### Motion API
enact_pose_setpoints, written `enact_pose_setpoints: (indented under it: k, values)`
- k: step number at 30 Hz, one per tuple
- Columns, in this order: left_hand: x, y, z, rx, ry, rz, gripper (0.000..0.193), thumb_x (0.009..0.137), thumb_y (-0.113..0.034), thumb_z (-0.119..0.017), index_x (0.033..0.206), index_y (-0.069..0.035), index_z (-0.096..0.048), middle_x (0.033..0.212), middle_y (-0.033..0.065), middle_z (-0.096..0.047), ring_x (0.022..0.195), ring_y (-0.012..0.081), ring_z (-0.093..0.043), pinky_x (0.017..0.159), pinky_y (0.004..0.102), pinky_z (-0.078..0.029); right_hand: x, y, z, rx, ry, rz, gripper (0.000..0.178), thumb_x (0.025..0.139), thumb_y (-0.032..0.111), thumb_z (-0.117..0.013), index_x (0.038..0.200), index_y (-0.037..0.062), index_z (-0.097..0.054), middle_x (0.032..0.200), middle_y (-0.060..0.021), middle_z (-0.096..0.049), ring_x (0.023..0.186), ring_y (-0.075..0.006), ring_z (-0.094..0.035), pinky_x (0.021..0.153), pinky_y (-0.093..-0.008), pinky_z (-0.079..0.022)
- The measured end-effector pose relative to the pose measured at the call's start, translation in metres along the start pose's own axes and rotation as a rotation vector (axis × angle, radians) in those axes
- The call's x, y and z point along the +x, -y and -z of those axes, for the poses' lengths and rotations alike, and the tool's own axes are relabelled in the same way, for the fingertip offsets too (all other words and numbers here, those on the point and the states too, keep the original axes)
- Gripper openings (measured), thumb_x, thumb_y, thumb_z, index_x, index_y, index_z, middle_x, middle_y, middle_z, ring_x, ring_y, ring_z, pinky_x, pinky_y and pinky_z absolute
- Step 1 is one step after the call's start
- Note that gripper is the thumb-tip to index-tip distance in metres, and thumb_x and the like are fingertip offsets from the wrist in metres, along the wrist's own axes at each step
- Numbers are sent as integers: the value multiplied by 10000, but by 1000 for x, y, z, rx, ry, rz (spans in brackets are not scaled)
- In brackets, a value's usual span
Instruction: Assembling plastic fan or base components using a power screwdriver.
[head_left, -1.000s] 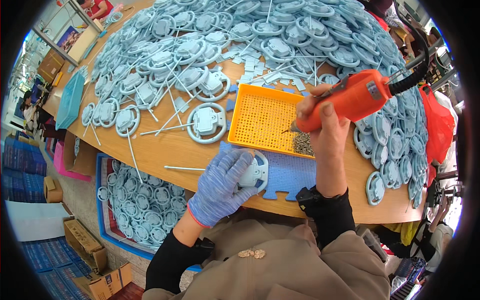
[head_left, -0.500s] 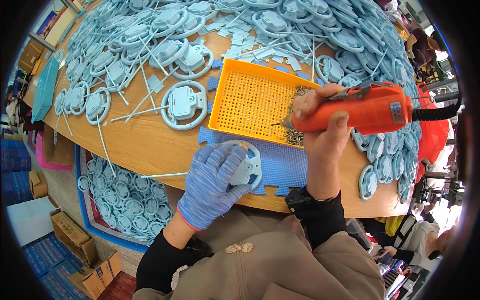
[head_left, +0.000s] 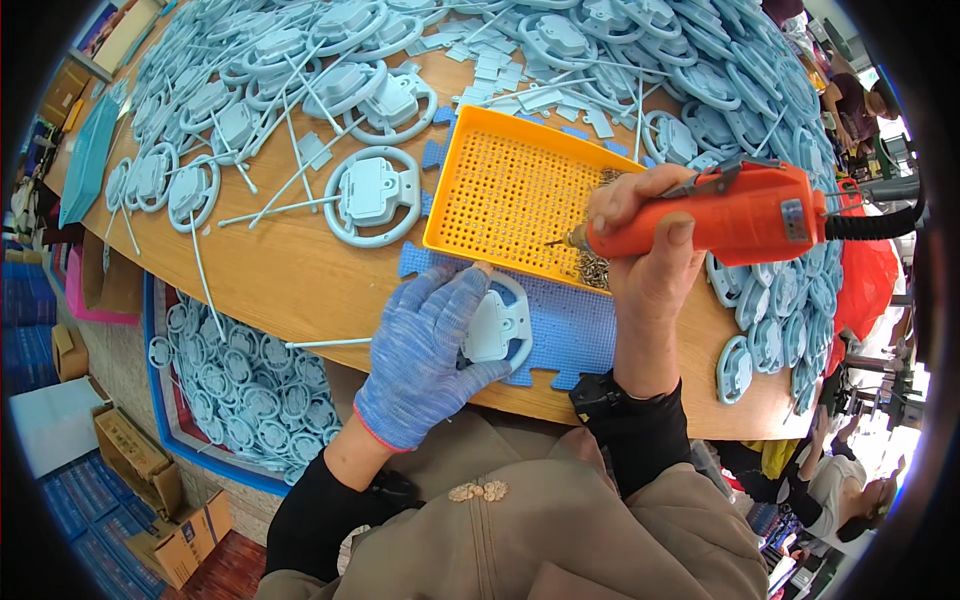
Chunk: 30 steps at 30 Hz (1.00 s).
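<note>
My left hand [head_left: 420, 350], in a blue knitted glove, closes over the left side of a light blue toy steering wheel [head_left: 497, 327]. A thin blue rod [head_left: 328, 344] sticks out to the left from under the glove. Bare, my right hand [head_left: 650, 245] wraps round an orange-red electric screwdriver [head_left: 745, 215]. Its bit points left, over a yellow tray [head_left: 436, 243] with a perforated plate inside. Small metal screws [head_left: 592, 268] are heaped at the tray's right end, partly hidden by my right hand. Under the wheel lies a blue foam mat [head_left: 575, 335].
More toy steering wheels [head_left: 372, 197] are piled across the back and right of the wooden table [head_left: 290, 265]. Flat blue pieces [head_left: 490, 72] lie behind the tray. A blue-rimmed bin [head_left: 165, 400] of wheels stands below left, near cardboard boxes [head_left: 135, 455]. A black coiled cable [head_left: 880, 225] trails right.
The view has shifted slightly. The screwdriver bit is a little farther left over the tray, away from the screws. My left hand and the wheel have tilted slightly, the grip unchanged.
</note>
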<state>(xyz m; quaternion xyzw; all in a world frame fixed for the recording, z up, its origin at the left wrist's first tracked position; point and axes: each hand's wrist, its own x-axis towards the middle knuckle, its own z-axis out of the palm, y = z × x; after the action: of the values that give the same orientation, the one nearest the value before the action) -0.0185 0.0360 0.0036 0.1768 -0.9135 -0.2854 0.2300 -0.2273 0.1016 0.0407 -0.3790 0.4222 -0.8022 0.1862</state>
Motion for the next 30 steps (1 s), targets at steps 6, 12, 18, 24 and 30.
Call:
enact_pose_setpoints:
  k: [6,12,18,24,30]
  values:
    - [6,-6,0,-28,-15,53,967,554,-313,-867,1362,-14,-429,1195,153,-602,1146,374,-524,950,447,-429,2,18,-1,-37,18,58,582,826,524,-669,1065,19,-506,723,-89,-559,637,-185,-542,577,-305,-462]
    - [4,-10,-2,-30,-62,79,898,566,-301,-862,1325,-10,-482,1157,161,-612,1123,357,-537,950,419,-430,-23,51,-29,58,121,-21,687,779,710,-563,1067,87,-531,730,-23,-526,615,-138,-491,599,-322,-416]
    - [1,-6,-5,-23,-69,87,890,583,-350,-849,1329,-24,-486,1181,170,-598,1136,339,-537,959,417,-420,-40,41,-44,-76,175,-79,673,796,677,-576,1052,60,-493,697,-27,-510,576,-141,-487,533,-289,-407]
    - [-2,-5,-5,-12,-74,76,872,608,-370,-831,1331,-26,-487,1184,172,-596,1141,336,-534,969,419,-412,-42,39,-48,12,181,-100,604,766,482,-758,1028,7,-495,698,-91,-553,603,-190,-543,537,-301,-456]
    - [0,-5,-5,-31,-87,59,860,607,-362,-831,1325,-28,-496,1164,137,-610,1122,334,-540,960,417,-415,-42,36,-53,8,202,-101,560,763,446,-775,989,11,-505,680,-83,-552,592,-182,-540,537,-294,-449]
